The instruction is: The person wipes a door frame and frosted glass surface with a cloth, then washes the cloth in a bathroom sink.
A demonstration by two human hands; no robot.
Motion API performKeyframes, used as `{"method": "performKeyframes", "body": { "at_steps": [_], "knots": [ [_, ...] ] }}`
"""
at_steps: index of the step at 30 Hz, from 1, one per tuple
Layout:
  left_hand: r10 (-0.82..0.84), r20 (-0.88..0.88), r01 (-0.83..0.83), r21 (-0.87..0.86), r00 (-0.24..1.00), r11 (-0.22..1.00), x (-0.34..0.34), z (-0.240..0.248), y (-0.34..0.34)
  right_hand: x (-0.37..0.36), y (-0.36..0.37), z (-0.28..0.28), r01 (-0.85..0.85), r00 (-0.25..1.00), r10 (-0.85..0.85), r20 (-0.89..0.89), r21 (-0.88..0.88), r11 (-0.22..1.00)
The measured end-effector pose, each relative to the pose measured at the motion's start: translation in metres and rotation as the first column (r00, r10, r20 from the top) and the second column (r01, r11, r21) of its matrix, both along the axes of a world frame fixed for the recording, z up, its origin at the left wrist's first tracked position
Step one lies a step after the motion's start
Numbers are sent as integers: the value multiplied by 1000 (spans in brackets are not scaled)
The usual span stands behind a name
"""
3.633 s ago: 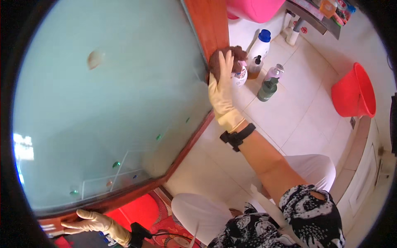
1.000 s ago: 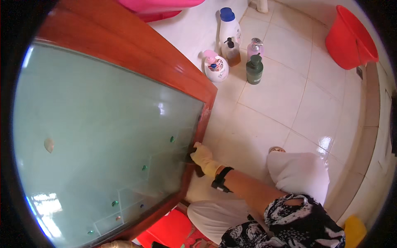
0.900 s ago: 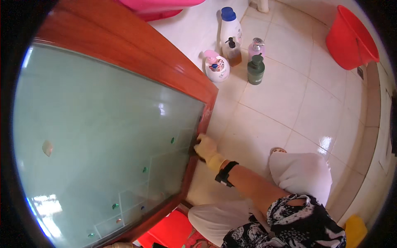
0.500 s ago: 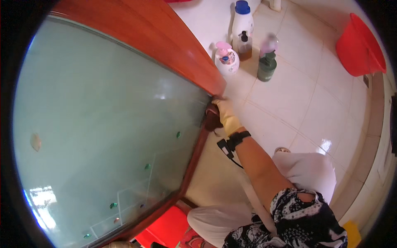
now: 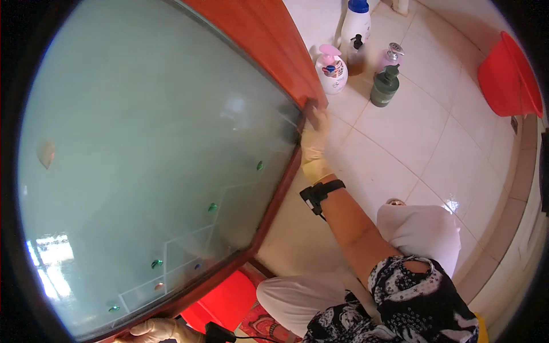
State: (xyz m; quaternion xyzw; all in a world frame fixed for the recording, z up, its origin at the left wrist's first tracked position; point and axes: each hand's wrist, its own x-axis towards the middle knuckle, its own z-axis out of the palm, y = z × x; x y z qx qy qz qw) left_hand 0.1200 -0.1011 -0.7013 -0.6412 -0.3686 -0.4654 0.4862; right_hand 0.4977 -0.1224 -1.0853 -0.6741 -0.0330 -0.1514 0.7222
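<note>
A glass door with a reddish-brown wooden frame (image 5: 273,28) fills the left side, its frosted pane (image 5: 143,137) bearing green and amber gem-like ornaments. My right hand (image 5: 314,143), in a pale yellow glove, is closed at the frame's corner. Under its fingers shows part of a dark brown cloth (image 5: 311,110), pressed against the wood; the rest is hidden by the hand. At the bottom, my left hand (image 5: 155,330), gloved too, has its fingers wrapped over the edge of the frame. A black strap with a small device (image 5: 321,193) circles my right wrist.
On the white tiled floor (image 5: 394,143) stand several pump bottles, among them a white one with a pink pump (image 5: 331,74) and a dark green one (image 5: 385,88). A white bottle with a blue cap (image 5: 357,23) is behind. A red bucket (image 5: 506,80) is far right.
My right hand has slid up along the frame with the brown cloth, which now shows less. My left hand has come into view at the bottom edge. The whole view has shifted slightly.
</note>
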Motion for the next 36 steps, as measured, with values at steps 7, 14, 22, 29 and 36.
{"method": "performKeyframes", "body": {
  "at_steps": [7, 14, 22, 29, 36],
  "knots": [
    [-2, -66, 1, -9, 998, 1000, 3, 13, 0, -16, -5, -4, -158, 892, 242, -381, 238, 958],
    [-26, -24, 26, -23, 999, 999, 1, 11, 2, -24, -12, 13, -139, 986, 123, -111, -148, 979],
    [-11, -41, 10, -17, 999, 1000, -9, -2, 5, -25, -14, 2, -348, 783, 333, -525, 73, 934],
    [63, 62, -69, 99, 996, 993, -12, 0, 13, -38, -12, -5, -272, 938, 224, -265, -159, 949],
    [-8, 107, 4, 40, 994, 999, -17, -3, 7, -135, -28, 6, -587, 769, 334, -545, -395, 707]
  ]
}}
